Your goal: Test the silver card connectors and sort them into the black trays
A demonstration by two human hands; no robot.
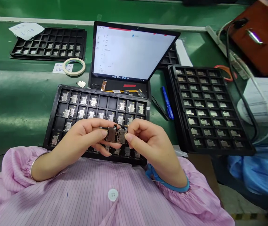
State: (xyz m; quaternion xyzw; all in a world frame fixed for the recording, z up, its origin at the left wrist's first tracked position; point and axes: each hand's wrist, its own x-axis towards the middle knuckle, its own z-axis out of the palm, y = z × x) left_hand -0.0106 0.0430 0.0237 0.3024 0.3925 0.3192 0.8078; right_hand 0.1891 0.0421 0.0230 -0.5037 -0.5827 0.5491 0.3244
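Note:
Both my hands meet over the near black compartment tray point(54, 119), which holds several small metal parts. My left hand point(82, 141) pinches one small metal part point(111, 134) between thumb and fingers. My right hand point(148, 141) pinches a second small metal part point(122, 136) right beside it; the two parts touch or nearly touch. A blue strap point(169, 185) circles my right wrist. Pink striped sleeves cover both forearms.
An opened tablet point(131, 53) with a lit screen stands behind the near tray. A second filled tray point(209, 106) lies at the right, a third point(49, 42) at the back left. Tape roll point(74, 66), blue pen point(167, 103), paper notes and cables point(242, 94) lie on the green surface.

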